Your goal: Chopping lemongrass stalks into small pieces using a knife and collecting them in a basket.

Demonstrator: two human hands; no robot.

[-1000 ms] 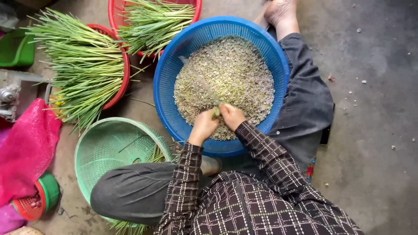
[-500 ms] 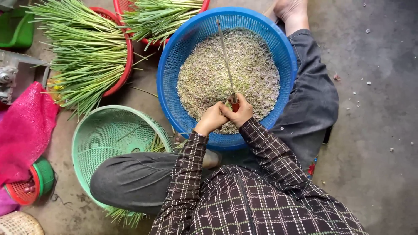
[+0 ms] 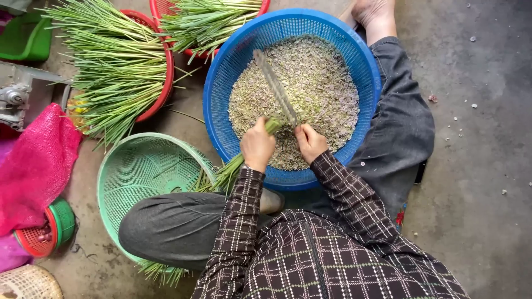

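My left hand point(image 3: 257, 145) grips a bunch of green stalks point(image 3: 228, 173) whose cut end points over the blue basket point(image 3: 221, 66). My right hand point(image 3: 310, 142) holds a long knife point(image 3: 274, 86), its blade lying across the heap of chopped greenish pieces point(image 3: 310, 83) inside the basket. The blade's lower end meets the tip of the stalk bunch between my two hands. I sit on the floor with the basket between my legs.
Two red baskets point(image 3: 166, 72) point(image 3: 166, 8) full of long green stalks stand at the upper left. A light green basket point(image 3: 138, 171) lies by my left knee. A pink mesh bag point(image 3: 33, 160), a small green-and-red basket point(image 3: 52, 224) and a grey machine part point(image 3: 14, 97) sit at the left edge.
My hands rose from the heap, and the stalk bunch and the knife blade came into view. The blade now lies tilted to the left across the chopped pieces.
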